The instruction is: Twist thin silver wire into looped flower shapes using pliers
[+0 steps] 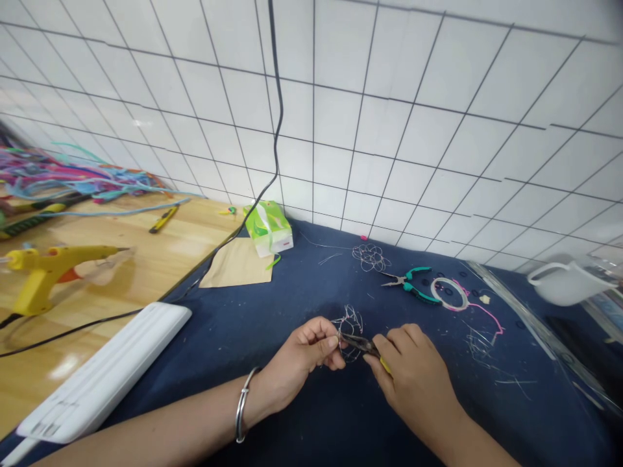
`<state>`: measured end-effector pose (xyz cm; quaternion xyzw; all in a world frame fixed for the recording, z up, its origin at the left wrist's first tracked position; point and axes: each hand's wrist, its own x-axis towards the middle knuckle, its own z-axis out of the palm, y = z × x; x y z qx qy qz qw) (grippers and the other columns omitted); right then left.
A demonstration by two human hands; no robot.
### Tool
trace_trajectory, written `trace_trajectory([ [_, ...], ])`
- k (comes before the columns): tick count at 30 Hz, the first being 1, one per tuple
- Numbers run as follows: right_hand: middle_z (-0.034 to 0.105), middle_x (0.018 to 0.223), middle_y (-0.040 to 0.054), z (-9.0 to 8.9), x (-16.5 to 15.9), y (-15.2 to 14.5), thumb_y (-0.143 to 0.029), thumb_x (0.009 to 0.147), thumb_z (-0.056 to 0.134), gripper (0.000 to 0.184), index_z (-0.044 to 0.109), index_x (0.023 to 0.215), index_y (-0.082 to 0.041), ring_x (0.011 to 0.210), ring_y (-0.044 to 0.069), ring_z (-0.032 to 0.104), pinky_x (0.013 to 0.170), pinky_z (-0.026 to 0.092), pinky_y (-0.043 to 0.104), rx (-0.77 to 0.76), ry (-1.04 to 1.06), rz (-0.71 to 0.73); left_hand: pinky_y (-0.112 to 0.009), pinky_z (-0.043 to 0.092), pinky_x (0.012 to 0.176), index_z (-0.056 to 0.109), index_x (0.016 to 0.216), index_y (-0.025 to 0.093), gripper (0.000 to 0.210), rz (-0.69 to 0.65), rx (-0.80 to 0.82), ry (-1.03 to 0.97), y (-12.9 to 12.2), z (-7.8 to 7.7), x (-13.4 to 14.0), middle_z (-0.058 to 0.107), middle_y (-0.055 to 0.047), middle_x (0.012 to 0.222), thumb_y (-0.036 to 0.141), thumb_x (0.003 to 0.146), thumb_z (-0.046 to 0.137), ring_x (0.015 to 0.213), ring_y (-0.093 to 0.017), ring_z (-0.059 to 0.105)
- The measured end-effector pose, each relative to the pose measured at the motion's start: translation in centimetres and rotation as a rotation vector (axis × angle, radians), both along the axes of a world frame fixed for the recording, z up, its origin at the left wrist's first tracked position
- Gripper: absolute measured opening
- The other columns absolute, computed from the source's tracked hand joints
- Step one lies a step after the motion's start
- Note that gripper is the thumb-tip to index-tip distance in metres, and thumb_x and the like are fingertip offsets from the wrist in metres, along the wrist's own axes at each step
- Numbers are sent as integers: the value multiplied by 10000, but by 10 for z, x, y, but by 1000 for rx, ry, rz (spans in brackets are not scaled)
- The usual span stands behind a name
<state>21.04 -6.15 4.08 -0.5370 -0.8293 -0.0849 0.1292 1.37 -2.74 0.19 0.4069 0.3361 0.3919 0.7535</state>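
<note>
My left hand [311,350], with a silver bangle on the wrist, pinches a bent wire piece [351,319] made of thin looping strands. In my right hand [411,363] is a pair of pliers [360,342] with dark jaws and a yellow handle, mostly hidden by my fingers. The plier tips meet the wire right beside my left fingertips. Whether the jaws are fully closed on the wire cannot be made out. Beyond my hands, a flower-shaped wire piece [372,257] lies on the dark blue cloth [311,415].
Teal-handled pliers [411,283], a ring-shaped spool [448,295] and wire scraps [479,345] lie at right, near a white cup [569,282]. At left are a power strip [111,370], a yellow glue gun [53,266] and a cutter [164,219]. A tissue pack [268,227] stands behind.
</note>
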Motion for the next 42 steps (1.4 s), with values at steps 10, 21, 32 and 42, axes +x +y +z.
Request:
trace_trajectory([
  [10,542,742,51,-6,6,4,-285,820,551,143,606,895,-177,743,186,458,671,355,317,68,-64,94,-235,451,575,528,830,144,175,-34,9,56,3,-2,-3,626,-21,613,317,827,554,579,-125,600],
  [21,546,731,57,-7,9,6,-275,835,535,171,606,948,-167,758,196,458,681,375,329,49,-80,161,-213,407,530,532,832,138,155,-2,28,54,5,-4,-4,591,2,554,293,837,546,502,-95,533],
  [32,543,765,57,-3,8,3,-297,837,516,153,602,898,-186,774,197,451,697,359,334,-32,-21,95,-193,351,527,546,815,131,135,23,39,48,5,-4,-4,586,4,575,264,828,564,500,-75,501],
  [42,546,772,66,7,-5,4,-293,849,486,172,609,884,-178,787,206,444,729,346,355,-43,74,-37,-213,384,552,551,835,136,138,69,30,37,3,-1,-5,612,-30,635,274,830,556,570,-103,521],
])
